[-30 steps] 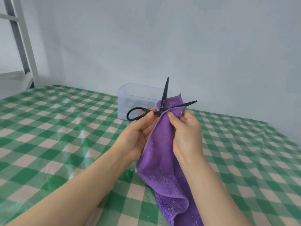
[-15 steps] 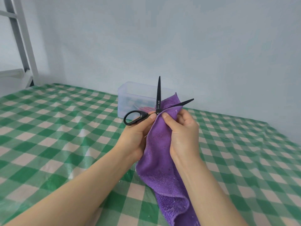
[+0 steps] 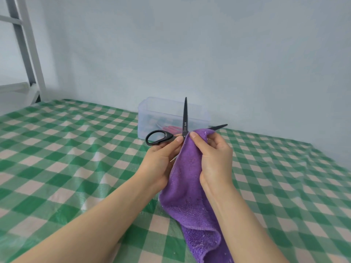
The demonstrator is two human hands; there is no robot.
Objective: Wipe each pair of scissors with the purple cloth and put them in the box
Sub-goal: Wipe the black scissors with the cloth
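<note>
- Pinching the open black scissors (image 3: 168, 138) near the pivot, your left grip (image 3: 161, 160) is holding them up.
- Your right grip (image 3: 214, 156) is clutching the purple cloth (image 3: 188, 186) round one blade.

The head camera is looking down and forward, close above the left hand (image 3: 159, 160) and right hand (image 3: 216, 158)

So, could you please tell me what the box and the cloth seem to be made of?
Box: likely clear plastic, smooth and slightly glossy; its walls are translucent, with a moulded rim. Purple cloth: probably microfibre terry, matte; fuzzy pile, soft hanging folds.
</note>
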